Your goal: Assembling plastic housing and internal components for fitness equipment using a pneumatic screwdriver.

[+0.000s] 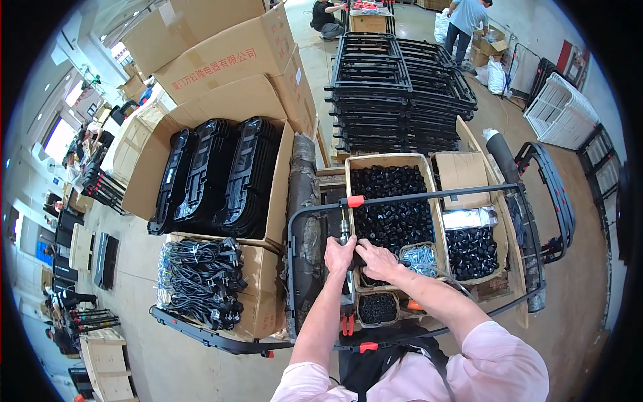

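A large rectangular black metal-tube frame with red fittings (429,195) lay in front of the person. Its upper bar crossed an open brown cardboard box (388,159) filled with small black plastic pieces (388,218). Near the frame's left side, a slim black-and-silver driver tool (345,231) pointed toward that bar. The left hand (339,256) had its grip closed around the tool; the right hand (378,261) was just beside, its grip impossible to tell. Silver screws (420,259) lay near the right wrist.

Wooden bench (522,311), wrapped rolls (305,174) along left and right edges. Black tubular frame (402,196) rests across them. Between: open cartons (385,160), smallest toward near edge.
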Action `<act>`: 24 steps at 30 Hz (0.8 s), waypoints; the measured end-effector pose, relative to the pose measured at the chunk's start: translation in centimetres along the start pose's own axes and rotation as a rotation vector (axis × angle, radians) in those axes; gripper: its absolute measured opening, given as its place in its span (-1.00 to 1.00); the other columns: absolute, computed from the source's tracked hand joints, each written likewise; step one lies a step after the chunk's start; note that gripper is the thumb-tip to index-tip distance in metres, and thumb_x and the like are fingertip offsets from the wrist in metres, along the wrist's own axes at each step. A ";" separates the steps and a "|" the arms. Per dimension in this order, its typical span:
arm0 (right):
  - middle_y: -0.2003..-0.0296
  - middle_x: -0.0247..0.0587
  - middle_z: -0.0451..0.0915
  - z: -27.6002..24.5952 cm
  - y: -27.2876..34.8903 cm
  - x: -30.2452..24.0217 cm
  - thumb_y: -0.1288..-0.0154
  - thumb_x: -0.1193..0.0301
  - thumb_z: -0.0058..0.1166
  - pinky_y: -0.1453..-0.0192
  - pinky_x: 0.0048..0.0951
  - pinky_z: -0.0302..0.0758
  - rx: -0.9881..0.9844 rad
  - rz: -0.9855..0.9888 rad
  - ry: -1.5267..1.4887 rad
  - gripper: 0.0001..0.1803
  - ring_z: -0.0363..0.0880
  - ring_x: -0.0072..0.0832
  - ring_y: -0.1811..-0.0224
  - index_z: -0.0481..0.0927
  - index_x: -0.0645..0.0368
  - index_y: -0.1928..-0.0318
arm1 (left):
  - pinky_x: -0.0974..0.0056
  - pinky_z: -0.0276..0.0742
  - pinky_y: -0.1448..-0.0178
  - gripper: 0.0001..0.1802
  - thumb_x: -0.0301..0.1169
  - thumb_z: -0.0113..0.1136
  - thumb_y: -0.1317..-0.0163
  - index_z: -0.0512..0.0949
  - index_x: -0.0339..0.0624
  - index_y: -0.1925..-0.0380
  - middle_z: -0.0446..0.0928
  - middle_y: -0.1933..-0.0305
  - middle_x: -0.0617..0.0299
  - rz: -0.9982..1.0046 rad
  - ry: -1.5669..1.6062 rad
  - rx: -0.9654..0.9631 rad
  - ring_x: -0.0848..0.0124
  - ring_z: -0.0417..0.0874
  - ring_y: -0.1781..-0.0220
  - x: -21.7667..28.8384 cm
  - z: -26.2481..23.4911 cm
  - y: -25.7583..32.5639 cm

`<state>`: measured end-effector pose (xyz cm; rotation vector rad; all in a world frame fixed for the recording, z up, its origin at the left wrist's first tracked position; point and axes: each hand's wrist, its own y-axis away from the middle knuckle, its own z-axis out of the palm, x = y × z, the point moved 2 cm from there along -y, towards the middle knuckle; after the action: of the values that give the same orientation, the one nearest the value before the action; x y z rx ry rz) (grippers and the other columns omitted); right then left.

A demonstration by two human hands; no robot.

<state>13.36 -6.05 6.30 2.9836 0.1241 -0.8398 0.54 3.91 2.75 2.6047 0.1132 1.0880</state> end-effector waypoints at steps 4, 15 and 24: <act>-0.12 0.06 0.46 0.2 0.3 0.1 -0.09 0.46 0.35 -0.03 0.09 0.69 -0.003 -0.006 0.004 -0.44 0.70 0.13 -0.02 0.43 0.25 -0.10 | -0.07 0.62 -0.24 -0.19 0.24 0.44 -0.13 0.60 -0.33 -0.01 0.73 -0.02 -0.20 0.026 -0.008 0.031 -0.11 0.76 -0.12 -0.2 0.2 0.2; 0.01 0.17 0.59 -0.1 2.7 0.3 -0.06 0.31 0.45 0.00 0.03 0.71 -0.003 0.012 0.055 -0.23 0.72 0.15 0.05 0.38 0.29 -0.25 | -0.11 0.62 -0.19 -0.28 0.19 0.42 -0.17 0.62 -0.32 0.08 0.72 0.04 -0.19 0.094 -0.044 0.016 -0.15 0.75 -0.06 0.2 0.0 2.6; 0.09 0.28 0.71 -1.1 2.8 2.4 -0.08 0.27 0.47 -0.06 0.07 0.69 -0.060 0.166 0.031 -0.16 0.73 0.21 0.04 0.34 0.37 -0.29 | -0.20 0.62 -0.16 -0.31 0.18 0.37 -0.25 0.60 -0.33 0.08 0.70 0.01 -0.24 0.188 -0.161 0.002 -0.23 0.73 -0.07 3.1 1.0 3.3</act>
<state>16.19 -8.58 6.06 2.9016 -0.0948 -0.7581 3.27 1.10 5.21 2.7358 -0.1705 0.9304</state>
